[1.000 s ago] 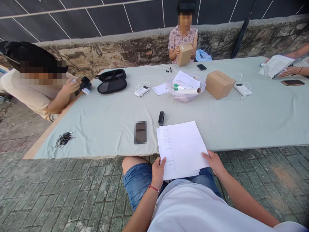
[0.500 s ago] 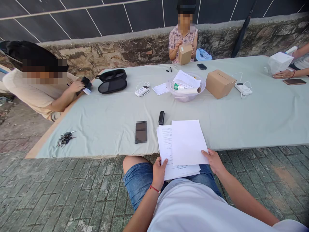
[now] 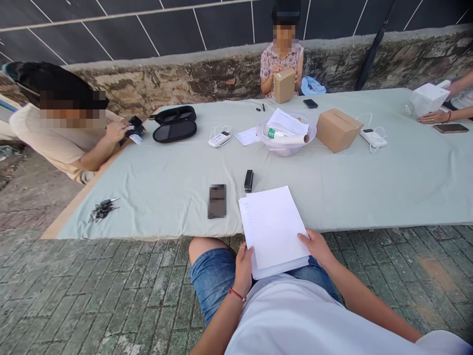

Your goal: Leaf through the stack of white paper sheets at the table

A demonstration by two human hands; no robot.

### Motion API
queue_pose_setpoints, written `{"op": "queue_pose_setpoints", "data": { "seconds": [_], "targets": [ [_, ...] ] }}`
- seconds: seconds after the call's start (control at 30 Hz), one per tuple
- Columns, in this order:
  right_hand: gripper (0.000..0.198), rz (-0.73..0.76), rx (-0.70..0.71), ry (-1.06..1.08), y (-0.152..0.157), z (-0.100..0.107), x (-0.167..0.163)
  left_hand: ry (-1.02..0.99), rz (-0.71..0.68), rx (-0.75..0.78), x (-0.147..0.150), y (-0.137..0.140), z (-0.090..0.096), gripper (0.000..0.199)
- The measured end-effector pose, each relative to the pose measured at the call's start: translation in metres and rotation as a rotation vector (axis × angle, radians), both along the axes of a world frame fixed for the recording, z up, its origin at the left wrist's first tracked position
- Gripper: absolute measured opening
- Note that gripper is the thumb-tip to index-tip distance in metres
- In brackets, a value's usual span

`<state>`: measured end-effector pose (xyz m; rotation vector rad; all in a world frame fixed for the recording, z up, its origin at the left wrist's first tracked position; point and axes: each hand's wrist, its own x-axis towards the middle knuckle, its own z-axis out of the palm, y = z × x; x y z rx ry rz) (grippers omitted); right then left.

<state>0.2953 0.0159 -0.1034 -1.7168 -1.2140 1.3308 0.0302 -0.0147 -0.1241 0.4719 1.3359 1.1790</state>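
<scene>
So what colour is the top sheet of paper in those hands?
The top sheet is plain white; the head view shows it best.

Bright, soft daylight, no source in view; shadows weak, faint under the bowl (image 3: 284, 152). Paper stack (image 3: 277, 227) on near side of bowl runs close to blown out, print unreadable. Tiled wall (image 3: 170, 32) behind bowl reads dark. Phone (image 3: 217, 201) nearer and left of bowl is pixelated. Wide-lens stretch on pavement (image 3: 148, 286), nearer than bowl. Far right corner beyond bowl vignettes.
</scene>
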Motion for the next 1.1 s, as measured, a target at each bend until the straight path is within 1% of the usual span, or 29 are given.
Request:
{"op": "queue_pose_setpoints", "data": {
  "seconds": [0.1, 0.2, 0.27, 0.33, 0.4, 0.47, 0.5, 0.57, 0.67, 0.83, 0.97, 1.03, 1.1],
  "targets": [
    [0.037, 0.026, 0.01, -0.015, 0.001, 0.003, 0.001, -0.063, 0.029, -0.029, -0.006, 0.006, -0.002, 0.041],
    [0.034, 0.068, 0.019, -0.036, 0.0, 0.002, -0.003, -0.149, -0.002, -0.049, -0.01, 0.016, -0.001, 0.041],
    [0.033, 0.113, 0.034, -0.087, -0.003, 0.002, -0.008, -0.226, -0.025, -0.064, -0.012, 0.022, 0.0, 0.041],
    [0.032, 0.177, 0.055, -0.193, -0.008, 0.003, -0.011, -0.308, -0.05, -0.098, -0.012, 0.027, 0.001, 0.043],
    [0.031, 0.231, 0.082, -0.371, -0.011, 0.007, -0.009, -0.359, -0.08, -0.15, -0.012, 0.031, 0.0, 0.045],
    [0.033, 0.249, 0.1, -0.562, -0.013, 0.014, -0.003, -0.372, -0.091, -0.189, -0.012, 0.033, -0.001, 0.044],
    [0.033, 0.245, 0.091, -0.633, -0.013, 0.017, 0.001, -0.372, -0.089, -0.205, -0.012, 0.034, -0.002, 0.043],
    [0.034, 0.254, 0.036, -0.692, -0.011, 0.022, 0.009, -0.379, -0.092, -0.238, -0.01, 0.034, -0.004, 0.042],
    [0.037, 0.312, -0.039, -0.675, -0.007, 0.022, 0.014, -0.4, -0.111, -0.281, -0.004, 0.033, -0.005, 0.044],
    [0.035, 0.403, -0.041, -0.652, -0.012, 0.015, 0.0, -0.419, -0.154, -0.284, 0.004, 0.027, -0.002, 0.048],
    [0.037, 0.485, -0.084, -0.49, -0.014, 0.011, 0.002, -0.376, -0.125, -0.266, -0.002, 0.025, -0.001, 0.044],
    [0.035, 0.416, -0.089, -0.348, -0.009, 0.007, 0.007, -0.333, -0.133, -0.261, -0.005, 0.026, -0.003, 0.04],
    [0.033, 0.277, -0.103, -0.158, 0.0, 0.002, 0.009, -0.297, -0.172, -0.253, -0.007, 0.026, -0.004, 0.039]
  ]
}}
